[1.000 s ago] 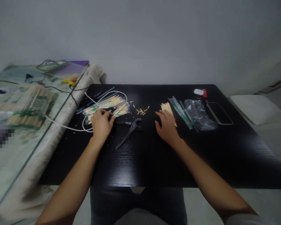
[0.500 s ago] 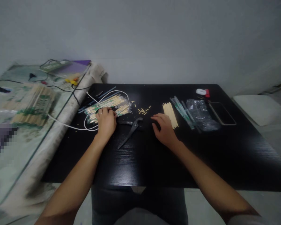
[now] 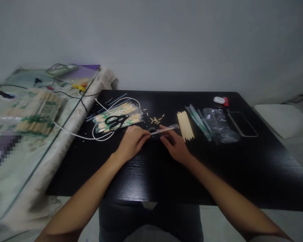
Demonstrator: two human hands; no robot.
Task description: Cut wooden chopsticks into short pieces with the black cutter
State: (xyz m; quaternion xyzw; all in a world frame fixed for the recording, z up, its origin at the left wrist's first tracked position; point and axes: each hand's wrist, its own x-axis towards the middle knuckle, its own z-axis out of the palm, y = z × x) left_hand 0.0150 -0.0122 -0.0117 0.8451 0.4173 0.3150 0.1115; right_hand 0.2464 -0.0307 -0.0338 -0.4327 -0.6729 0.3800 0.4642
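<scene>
My left hand (image 3: 133, 139) pinches the near end of a thin pair of wrapped chopsticks (image 3: 168, 129), its clear sleeve sticking out to the right. Around the same pair are the thumb and fingers of my right hand (image 3: 176, 144). Behind the hands a dark pair of pliers (image 3: 152, 129) is mostly hidden. Black-handled scissors (image 3: 115, 121) lie on a pile of wrapped chopstick packs (image 3: 131, 109) to the left. Bare chopsticks (image 3: 185, 126) form a neat row just right of my right hand.
Small cut wooden bits (image 3: 155, 119) are scattered mid-table. Empty wrappers (image 3: 199, 121), a crumpled clear bag (image 3: 221, 126), a phone (image 3: 242, 124) and a white case (image 3: 219, 100) lie right. A white cable (image 3: 78, 135) loops leftward. A bigger chopstick bundle (image 3: 39, 112) rests on the side surface.
My left hand has left the scissors on the packs and come right, now pinching wrapped chopsticks. My right hand has closed around them near its earlier place.
</scene>
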